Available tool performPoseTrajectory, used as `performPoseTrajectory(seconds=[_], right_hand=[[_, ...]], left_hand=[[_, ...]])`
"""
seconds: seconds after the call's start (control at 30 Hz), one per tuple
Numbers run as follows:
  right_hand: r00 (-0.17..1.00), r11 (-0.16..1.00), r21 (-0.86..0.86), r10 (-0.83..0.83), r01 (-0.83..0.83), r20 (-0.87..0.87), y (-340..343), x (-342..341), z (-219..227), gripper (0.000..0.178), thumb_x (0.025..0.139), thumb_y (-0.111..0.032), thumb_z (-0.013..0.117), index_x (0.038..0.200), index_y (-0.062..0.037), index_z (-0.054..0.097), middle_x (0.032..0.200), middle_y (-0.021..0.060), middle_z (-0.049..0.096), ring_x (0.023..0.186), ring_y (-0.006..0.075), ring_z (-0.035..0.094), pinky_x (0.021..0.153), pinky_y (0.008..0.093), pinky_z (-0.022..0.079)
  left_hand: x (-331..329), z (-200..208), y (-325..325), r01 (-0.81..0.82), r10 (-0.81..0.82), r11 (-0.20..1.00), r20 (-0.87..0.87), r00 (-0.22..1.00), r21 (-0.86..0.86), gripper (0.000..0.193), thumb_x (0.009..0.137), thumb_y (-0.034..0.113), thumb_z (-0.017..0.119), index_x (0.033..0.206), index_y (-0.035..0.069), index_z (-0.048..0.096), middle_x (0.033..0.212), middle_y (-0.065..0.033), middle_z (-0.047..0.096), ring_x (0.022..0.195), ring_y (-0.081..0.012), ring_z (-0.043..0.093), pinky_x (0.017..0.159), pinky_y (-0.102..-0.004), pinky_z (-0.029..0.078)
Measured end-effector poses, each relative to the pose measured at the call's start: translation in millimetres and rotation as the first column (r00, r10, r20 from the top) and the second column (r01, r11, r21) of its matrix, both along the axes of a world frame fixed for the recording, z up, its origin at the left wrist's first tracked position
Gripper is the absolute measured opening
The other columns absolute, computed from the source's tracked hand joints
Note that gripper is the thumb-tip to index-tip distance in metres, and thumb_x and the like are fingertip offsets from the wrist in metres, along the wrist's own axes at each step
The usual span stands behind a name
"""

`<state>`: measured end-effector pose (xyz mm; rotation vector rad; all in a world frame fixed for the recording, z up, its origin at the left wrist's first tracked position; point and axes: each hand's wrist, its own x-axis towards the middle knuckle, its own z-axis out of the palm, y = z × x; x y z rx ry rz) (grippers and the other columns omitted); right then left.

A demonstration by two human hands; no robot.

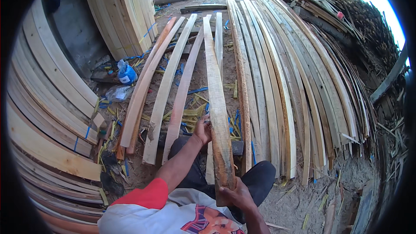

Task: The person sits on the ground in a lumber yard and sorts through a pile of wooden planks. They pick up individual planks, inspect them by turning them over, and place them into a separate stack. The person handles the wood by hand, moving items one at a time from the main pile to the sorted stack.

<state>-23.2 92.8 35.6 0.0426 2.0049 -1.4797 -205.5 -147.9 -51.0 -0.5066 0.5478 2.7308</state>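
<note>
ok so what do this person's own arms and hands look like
The left hand and right hand show no gloves. A short red sleeve leaves the left forearm bare; the right forearm is bare where visible, its sleeve out of view.

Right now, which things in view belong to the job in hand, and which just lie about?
Work in hand:
long plank
left hand at its left edge
right hand on its near end
probably the boards laid out beside it

Seemingly lying about:
blue bag
clear plastic
yellow strips

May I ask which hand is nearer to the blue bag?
Left. The blue bag lies ahead and leftward of the left hand; the right hand is farther back and right.
</note>
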Motion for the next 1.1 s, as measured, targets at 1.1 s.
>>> performPoseTrajectory(seconds=[1.1], right_hand=[[0.948, 0.907, 0.289, -0.262, 0.306, -0.184, 71, 124, -31, 0.049, 0.076, -0.024, 0.073, 0.115, -0.0005, 0.054, 0.105, 0.0102, 0.064, 0.091, 0.0213, 0.061, 0.078, 0.033, 0.05]], left_hand=[[-50, -45, 99, -0.041, 0.142, 0.557, 0.046, 0.989, -0.829, 0.044, 0.086, 0.032, 0.059, 0.11, -0.004, 0.054, 0.099, -0.0173, 0.061, 0.087, -0.0276, 0.058, 0.077, -0.0382, 0.046]])
